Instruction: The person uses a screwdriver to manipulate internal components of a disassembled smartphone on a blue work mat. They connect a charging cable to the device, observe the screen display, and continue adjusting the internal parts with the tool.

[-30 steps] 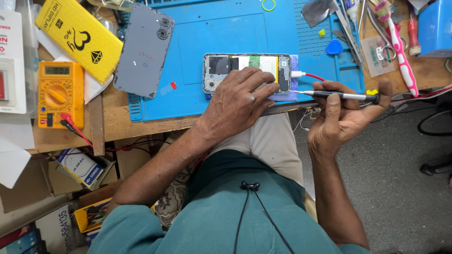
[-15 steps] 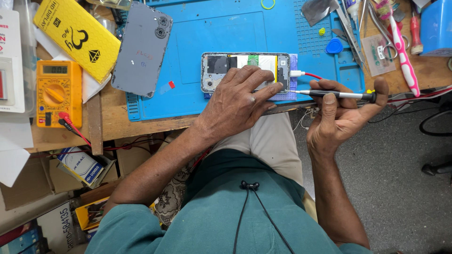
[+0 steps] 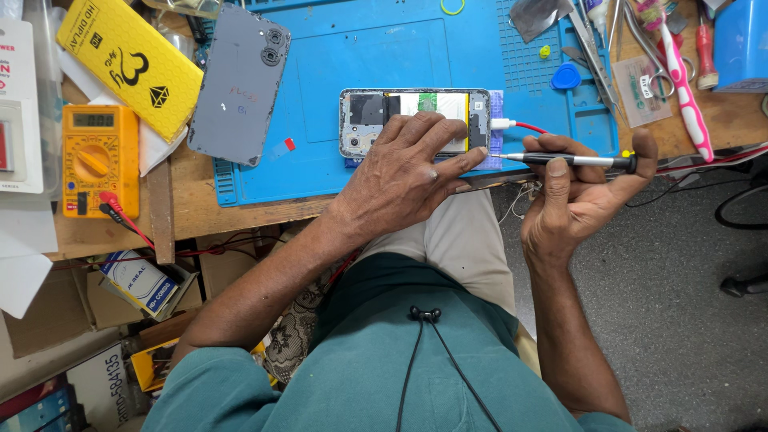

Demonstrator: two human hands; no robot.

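Pressing flat as before, the left hand point(image 3: 408, 172) pins the opened phone point(image 3: 412, 120) on the blue repair mat point(image 3: 336, 64). The right hand point(image 3: 572, 196), closed around a precision screwdriver point(image 3: 568, 160), has barely shifted, its tip at the phone's right end near the red charging cable point(image 3: 524, 126).

Surface: a wooden workbench point(image 3: 120, 228), worn at the edge.
Middle: a blue work mat point(image 3: 384, 56) lies flat on the wood.
Left: an orange multimeter point(image 3: 94, 160), a yellow box point(image 3: 128, 64), white papers point(image 3: 20, 240).
Right: a pink toothbrush point(image 3: 680, 80), scissors point(image 3: 648, 56), a blue box point(image 3: 740, 36).
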